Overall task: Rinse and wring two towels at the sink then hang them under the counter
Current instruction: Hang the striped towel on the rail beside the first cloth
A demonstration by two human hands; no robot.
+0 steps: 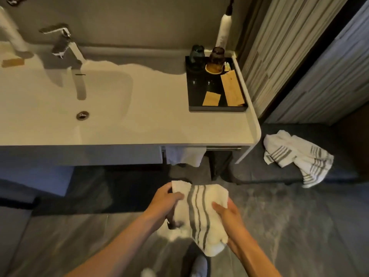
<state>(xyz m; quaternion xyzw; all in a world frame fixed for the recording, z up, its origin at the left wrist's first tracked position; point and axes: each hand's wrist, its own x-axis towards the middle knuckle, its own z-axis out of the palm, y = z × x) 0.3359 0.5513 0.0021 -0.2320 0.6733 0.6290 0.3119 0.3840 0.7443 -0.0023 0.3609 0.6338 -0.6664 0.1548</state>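
A: Biggest first?
B: Counter (pixel 159 134), white, cut off at left edge. Sink (pixel 60 108) set in it, tap (pixel 65 48) above, drain (pixel 82 115) in the basin.
A: Under the counter?
B: Rail (pixel 223 148) w/ something pale hanging (pixel 185 156), mostly hidden by the counter lip; can't tell what it is.
A: Towels?
B: One striped towel (pixel 199 212) bunched in front of the person, over the floor, short of the sink. Second towel (pixel 295 154) crumpled on a dark ledge right of the counter.
A: Hands?
B: Left hand (pixel 165 202) closed on towel's left side, fingers partly buried. Right hand (pixel 227 216) clasps its right side, thumb on top.
A: Tray (pixel 217 107)?
B: Black, back-right on counter; cups and packets, too dim to read.
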